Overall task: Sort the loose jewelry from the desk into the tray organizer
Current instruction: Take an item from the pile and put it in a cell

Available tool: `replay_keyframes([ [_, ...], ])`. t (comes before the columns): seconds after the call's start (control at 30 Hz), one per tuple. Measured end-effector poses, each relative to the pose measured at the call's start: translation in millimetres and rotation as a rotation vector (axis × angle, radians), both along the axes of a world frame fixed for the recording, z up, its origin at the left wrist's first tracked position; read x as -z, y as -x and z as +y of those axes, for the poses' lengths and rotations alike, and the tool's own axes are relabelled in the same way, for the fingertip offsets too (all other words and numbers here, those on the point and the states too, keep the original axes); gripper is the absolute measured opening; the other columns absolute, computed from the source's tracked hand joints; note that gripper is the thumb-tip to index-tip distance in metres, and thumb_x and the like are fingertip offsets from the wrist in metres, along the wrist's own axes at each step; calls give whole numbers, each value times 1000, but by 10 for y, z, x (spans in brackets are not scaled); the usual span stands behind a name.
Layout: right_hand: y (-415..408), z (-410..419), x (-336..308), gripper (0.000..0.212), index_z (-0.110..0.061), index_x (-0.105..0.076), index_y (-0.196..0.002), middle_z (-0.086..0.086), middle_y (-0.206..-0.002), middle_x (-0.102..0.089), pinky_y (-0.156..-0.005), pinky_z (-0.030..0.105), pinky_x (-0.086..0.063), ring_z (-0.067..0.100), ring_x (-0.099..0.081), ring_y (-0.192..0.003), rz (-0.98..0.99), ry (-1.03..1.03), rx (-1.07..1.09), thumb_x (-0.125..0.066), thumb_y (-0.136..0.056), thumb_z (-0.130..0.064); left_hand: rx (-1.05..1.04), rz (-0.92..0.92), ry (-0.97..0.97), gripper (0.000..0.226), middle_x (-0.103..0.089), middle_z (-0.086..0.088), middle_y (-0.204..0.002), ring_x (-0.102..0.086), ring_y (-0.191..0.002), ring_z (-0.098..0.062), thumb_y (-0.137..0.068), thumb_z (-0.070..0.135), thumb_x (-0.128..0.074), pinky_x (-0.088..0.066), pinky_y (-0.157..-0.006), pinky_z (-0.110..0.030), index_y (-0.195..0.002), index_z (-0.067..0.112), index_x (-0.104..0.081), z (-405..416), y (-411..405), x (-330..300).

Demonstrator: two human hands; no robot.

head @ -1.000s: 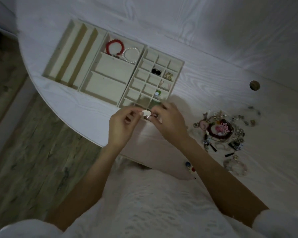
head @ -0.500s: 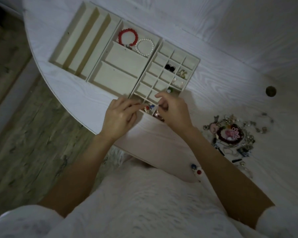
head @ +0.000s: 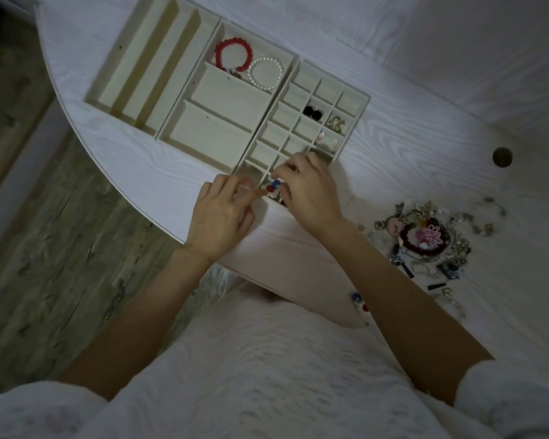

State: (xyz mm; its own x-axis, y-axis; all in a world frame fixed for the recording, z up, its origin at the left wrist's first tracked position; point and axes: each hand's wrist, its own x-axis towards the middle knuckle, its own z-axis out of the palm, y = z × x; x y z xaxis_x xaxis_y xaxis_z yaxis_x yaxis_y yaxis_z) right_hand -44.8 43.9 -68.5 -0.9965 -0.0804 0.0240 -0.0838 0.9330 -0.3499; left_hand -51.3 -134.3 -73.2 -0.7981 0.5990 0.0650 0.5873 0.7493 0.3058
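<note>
Fingers of your right hand (head: 311,198) are pinching a small red-and-blue beaded piece (head: 274,186) over the nearest small cells of the tray organizer (head: 355,134); your left hand (head: 219,220) is touching it with loosely curled fingertips. Loose jewelry (head: 428,239) is lying well right of your right hand.

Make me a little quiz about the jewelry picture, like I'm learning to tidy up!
1. True or false: the red bracelet and the pearl bracelet lie in the same compartment of the tray organizer.
2. Where is the pile of loose jewelry? A) on the floor B) on the desk, to the right of the hands C) inside the long slots
3. Fill in: the small piece between the left hand and right hand has a red bead and a ____ bead.

Key: 1 true; 2 B; 3 blue.
</note>
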Motion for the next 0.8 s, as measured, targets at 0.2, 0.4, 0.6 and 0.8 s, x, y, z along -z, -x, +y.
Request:
replay_keyframes([
  [0.2,161,17,-22,12,-10,-69,-87,12,-87,-63,-76,39,-44,32,-55,-89,24,-199,-215,-69,-75,-7,-6,-23,76,34,-59,-7,-108,-44,-92,-25,-77,20,-43,-28,-72,-32,-100,17,-68,118,94,-49],
  [0.4,219,72,-51,10,-15,-74,-74,3,-71,-66,-67,30,-46,24,-60,-70,59,-173,-309,-78,-67,-9,26,27,50,37,-59,-3,-102,-42,-87,-23,-77,17,-45,-28,-69,-32,-102,21,-71,104,117,-77],
  [0.6,69,103,-4,14,-15,-71,-90,4,-80,-68,-60,31,-50,19,-61,-71,-77,196,-84,-65,-81,-7,28,43,87,37,-59,-5,-99,-40,-87,-23,-76,15,-43,-25,-69,-31,-101,18,-71,138,122,-38],
  [0.8,36,56,40,10,-12,-70,-83,4,-81,-67,-64,26,-46,15,-59,-71,-158,293,10,-74,-78,-20,-38,-10,41,33,-59,-3,-98,-40,-86,-20,-75,17,-45,-25,-70,-28,-93,20,-72,157,127,-25],
])
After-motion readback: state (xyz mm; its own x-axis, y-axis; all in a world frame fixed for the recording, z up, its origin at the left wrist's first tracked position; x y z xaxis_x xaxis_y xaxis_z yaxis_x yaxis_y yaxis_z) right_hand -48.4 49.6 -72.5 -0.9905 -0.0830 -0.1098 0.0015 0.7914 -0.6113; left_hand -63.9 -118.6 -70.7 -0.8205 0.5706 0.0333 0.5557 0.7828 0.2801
